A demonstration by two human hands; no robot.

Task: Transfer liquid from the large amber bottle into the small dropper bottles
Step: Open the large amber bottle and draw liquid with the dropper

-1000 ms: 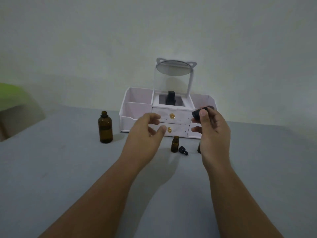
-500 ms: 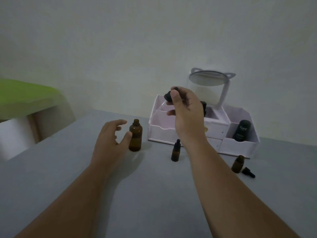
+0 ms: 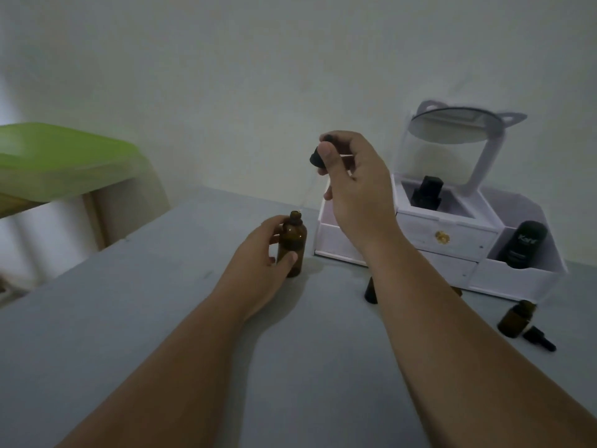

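The large amber bottle (image 3: pixel 292 243) stands uncapped on the grey table (image 3: pixel 129 318), and my left hand (image 3: pixel 258 263) grips its body. Above it my right hand (image 3: pixel 352 185) pinches a black-capped dropper (image 3: pixel 316 157); its thin glass tube slants down to the bottle's mouth. One small amber dropper bottle (image 3: pixel 515 320) stands open at the right with its black dropper cap (image 3: pixel 539 338) lying beside it. Another small dark bottle (image 3: pixel 371 292) is partly hidden behind my right forearm.
A white cosmetic organiser (image 3: pixel 458 240) with drawers and a tilted round mirror (image 3: pixel 458 127) stands at the back right, holding a black bottle (image 3: pixel 523 245) and a black container (image 3: pixel 426 192). A green-topped stool (image 3: pixel 64 160) stands at the left, beyond the table edge.
My left hand has closed round the large amber bottle. My right hand brought the dropper over so its tip reaches the bottle's mouth. The camera view has shifted slightly.
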